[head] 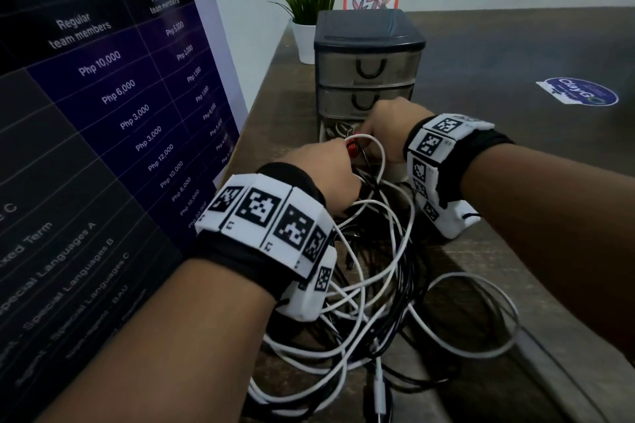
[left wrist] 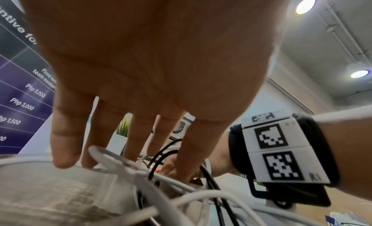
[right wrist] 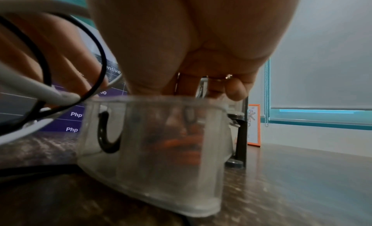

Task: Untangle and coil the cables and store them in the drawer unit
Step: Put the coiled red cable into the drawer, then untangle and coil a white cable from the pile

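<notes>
- Drawer unit (head: pixel 367 55): plastic, dark matt top and frame, smoky see-through drawer fronts with glossy black handles.
- Pulled-out bottom drawer (right wrist: pixel 153 149): cloudy translucent plastic, smooth.
- White cables (head: pixel 371 288): smooth, rubbery-looking sheath, slight sheen; black cables (head: pixel 409 282) tangled among them, thinner and matt.
- Table (head: pixel 515 55): wood-grain look, dull brown, low sheen.
- Poster (head: pixel 103 96) at 9 o'clock: smooth printed sheet, faintly glossy.
- Wrist bands (head: pixel 264 213): black cloth carrying hard white plastic tiles, matt.
- Ring (right wrist: pixel 221 77) on right hand: shiny metal.

"Total incentive for referrer" banner (head: pixel 103 96)
</notes>
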`<state>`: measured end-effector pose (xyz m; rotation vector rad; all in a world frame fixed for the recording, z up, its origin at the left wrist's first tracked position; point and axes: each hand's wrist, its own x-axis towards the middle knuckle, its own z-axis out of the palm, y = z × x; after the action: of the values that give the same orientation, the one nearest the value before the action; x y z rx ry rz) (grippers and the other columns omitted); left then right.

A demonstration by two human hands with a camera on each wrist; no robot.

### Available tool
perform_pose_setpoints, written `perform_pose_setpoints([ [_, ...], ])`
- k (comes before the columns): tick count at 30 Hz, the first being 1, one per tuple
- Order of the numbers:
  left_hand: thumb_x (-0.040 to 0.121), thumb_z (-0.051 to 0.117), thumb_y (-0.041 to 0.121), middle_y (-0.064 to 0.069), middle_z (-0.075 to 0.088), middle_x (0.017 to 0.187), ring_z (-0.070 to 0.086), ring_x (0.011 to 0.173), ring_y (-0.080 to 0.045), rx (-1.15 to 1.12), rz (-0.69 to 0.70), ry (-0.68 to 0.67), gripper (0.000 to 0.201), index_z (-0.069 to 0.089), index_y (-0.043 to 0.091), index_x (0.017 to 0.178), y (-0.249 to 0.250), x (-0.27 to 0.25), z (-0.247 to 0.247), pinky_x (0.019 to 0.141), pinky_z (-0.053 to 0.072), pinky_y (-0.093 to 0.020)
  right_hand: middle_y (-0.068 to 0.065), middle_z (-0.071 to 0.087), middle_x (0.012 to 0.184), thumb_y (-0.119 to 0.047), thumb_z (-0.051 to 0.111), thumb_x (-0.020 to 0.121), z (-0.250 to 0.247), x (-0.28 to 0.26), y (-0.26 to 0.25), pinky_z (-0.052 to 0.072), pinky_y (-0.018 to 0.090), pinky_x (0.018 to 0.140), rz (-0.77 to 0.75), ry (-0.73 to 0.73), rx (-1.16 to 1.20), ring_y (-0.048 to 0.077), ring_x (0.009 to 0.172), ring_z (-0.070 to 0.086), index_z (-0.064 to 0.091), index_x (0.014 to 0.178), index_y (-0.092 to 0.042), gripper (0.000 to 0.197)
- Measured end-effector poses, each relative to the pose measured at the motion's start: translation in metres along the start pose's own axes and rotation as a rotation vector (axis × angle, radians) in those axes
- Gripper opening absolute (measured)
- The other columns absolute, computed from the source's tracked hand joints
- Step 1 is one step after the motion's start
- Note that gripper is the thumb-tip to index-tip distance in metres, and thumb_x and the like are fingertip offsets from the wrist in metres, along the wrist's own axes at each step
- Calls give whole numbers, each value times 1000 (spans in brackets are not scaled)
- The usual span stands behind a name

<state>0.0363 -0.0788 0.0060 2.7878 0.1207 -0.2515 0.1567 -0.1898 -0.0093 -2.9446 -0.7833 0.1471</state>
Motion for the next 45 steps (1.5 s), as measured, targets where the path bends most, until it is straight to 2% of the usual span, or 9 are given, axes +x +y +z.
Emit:
perform_pose_setpoints([
  [5,95,49,34,-2,60,122,57,108,-25,-13,-21,0,39,46,26,133,-6,0,2,91,49,-40,8,67,82,-37,65,83,5,6,4,50,32,63,98,11,49,31,72,63,76,86,-24,18],
  [12,95,50,36,0,59,127,56,113,-24,-29,-20,9,43,44,28,136,-9,1,3,94,48,-41,10,70,93,-23,68,84,6,16,7,55,35,68,199,135,100,31,75,64,75,89,-18,10],
  [16,95,51,32,0,59,128,57,113,-23,-103,-1,37,39,49,27,134,-10,-3,1,95,48,-38,9,71,89,-39,78,78,2,14,7,58,37,71,198,106,142,30,78,66,77,87,-17,24],
  [22,95,55,26,4,62,125,59,111,-17,-268,33,195,31,60,28,126,-16,-12,-9,96,49,-33,9,66,81,-48,63,91,-27,-9,7,43,25,61,207,318,273,22,72,60,73,86,-11,38],
  [28,95,57,21,12,63,100,58,83,-4,-392,103,348,21,67,26,113,-22,-30,-27,72,44,-17,-10,58,64,-43,57,96,-55,-52,-16,34,16,49,36,432,370,2,52,49,72,80,-21,31],
  [32,96,57,22,11,68,91,64,86,-8,-407,91,287,13,70,25,99,-29,-46,-28,83,52,-27,-11,70,67,-40,62,93,-58,-81,-36,43,14,51,-108,265,339,2,59,61,72,77,-29,22],
  [36,97,56,27,13,66,83,62,79,-5,-322,50,222,13,70,26,95,-37,-58,-22,77,50,-26,-12,69,59,-43,68,86,-39,-99,-55,40,18,57,-199,-72,164,-4,57,57,74,86,-36,9],
  [42,96,58,29,8,70,82,65,77,-9,-313,-11,182,13,69,25,89,-42,-69,-14,72,54,-27,-4,62,70,-60,67,80,-10,-103,-74,38,22,53,-201,-164,-90,13,69,57,69,78,-25,35],
  [45,96,59,29,6,71,84,65,76,-8,-320,-33,178,13,69,24,90,-41,-72,-14,68,52,-25,-4,62,69,-43,66,84,-6,-106,-76,43,26,58,-201,-163,-116,20,78,61,71,85,-21,23],
])
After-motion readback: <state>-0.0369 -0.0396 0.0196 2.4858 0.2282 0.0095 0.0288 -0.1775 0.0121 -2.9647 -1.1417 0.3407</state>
